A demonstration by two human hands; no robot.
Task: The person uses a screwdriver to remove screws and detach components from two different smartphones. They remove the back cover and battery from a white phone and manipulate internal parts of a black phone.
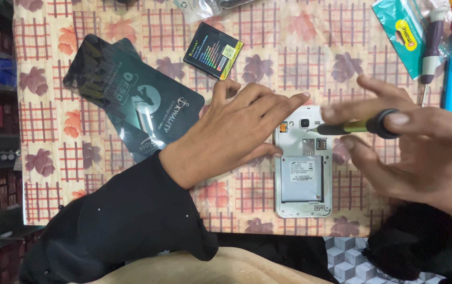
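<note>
A white phone (pixel 303 173) lies face down on the patterned tablecloth (pixel 131 184) with its back cover off, showing a grey battery (pixel 301 179). My left hand (pixel 236 131) rests flat on the cloth, fingertips pressing the phone's left edge. My right hand (pixel 415 152) holds a small screwdriver (pixel 357 126) with a yellow-green shaft and black cap, one finger on the cap. Its tip touches the phone's upper part beside the camera lens (pixel 304 123).
Dark, shiny flat pouches (pixel 126 97) lie left of my left hand. A loose black and yellow battery (pixel 213 50) sits at the back. A teal packet (pixel 402 34) and another screwdriver (pixel 432 44) lie at the back right. Shelves with boxes line the left side.
</note>
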